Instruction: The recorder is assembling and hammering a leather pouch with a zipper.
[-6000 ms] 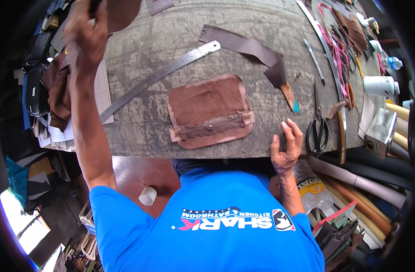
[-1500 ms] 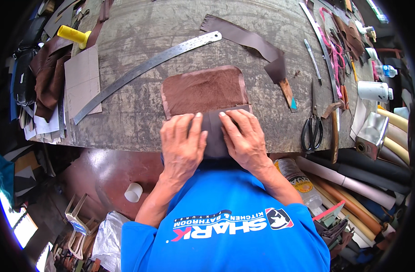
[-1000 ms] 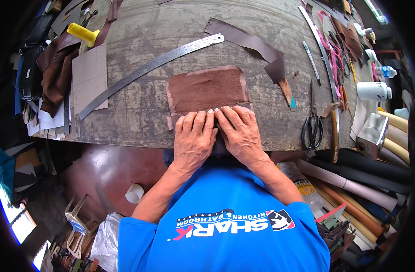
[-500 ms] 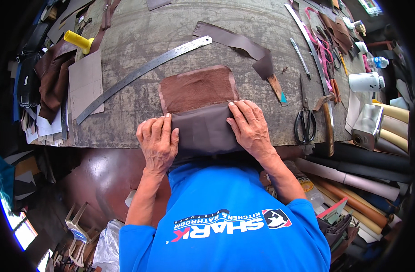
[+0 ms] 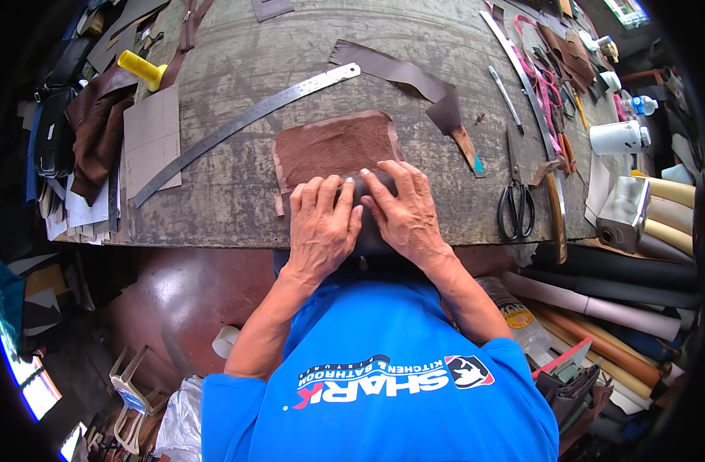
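Half a second ago the hands lay apart on the dark folded flap, one at each side. Now the left hand [image 5: 320, 225] and right hand [image 5: 402, 209] have come together, side by side and touching, fingers flat over the near edge of the brown leather piece [image 5: 333, 148]. Six seconds ago the left hand reached to the far left of the bench [image 5: 237, 192] and the right rested on its near edge.

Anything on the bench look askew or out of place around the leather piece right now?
Nothing is spilled or damaged. Both the left hand and right hand press flat on the brown leather piece, whose near part hangs over the workbench edge. The steel ruler lies diagonally, apart from it.
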The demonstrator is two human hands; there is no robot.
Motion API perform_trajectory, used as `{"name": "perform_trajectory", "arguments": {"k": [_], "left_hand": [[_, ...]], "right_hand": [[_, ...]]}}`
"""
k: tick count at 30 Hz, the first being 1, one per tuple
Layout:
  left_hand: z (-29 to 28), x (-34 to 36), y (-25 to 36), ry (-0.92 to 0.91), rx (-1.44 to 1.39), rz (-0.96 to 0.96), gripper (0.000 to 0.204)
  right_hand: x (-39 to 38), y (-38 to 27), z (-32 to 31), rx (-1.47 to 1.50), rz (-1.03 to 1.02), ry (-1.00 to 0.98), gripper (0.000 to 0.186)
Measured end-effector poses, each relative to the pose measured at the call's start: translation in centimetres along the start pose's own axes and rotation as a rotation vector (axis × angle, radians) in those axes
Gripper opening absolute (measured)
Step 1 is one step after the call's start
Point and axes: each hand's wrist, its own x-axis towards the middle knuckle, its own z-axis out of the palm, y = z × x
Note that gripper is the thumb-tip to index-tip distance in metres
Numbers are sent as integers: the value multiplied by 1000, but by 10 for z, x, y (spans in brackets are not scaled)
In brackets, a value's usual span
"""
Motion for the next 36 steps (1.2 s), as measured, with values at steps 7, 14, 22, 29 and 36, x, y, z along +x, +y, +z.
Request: {"name": "perform_trajectory", "arguments": {"k": [7,14,22,29,36], "left_hand": [[-7,-6,-16,18,20,23,36],[-25,-37,-56,63,147,47,39],[-32,-42,-65,105,177,-28,45],[-22,-28,-46,2,108,27,46],[-40,-55,-58,16,122,28,66]], "right_hand": [[-9,16,-6,-53,-17,-42,38],[-25,47,-23,-184,49,-83,42],[-30,49,-20,-153,102,-23,42],[-21,31,-19,-120,41,-70,49],[-84,38,-66,-113,195,33,44]]}}
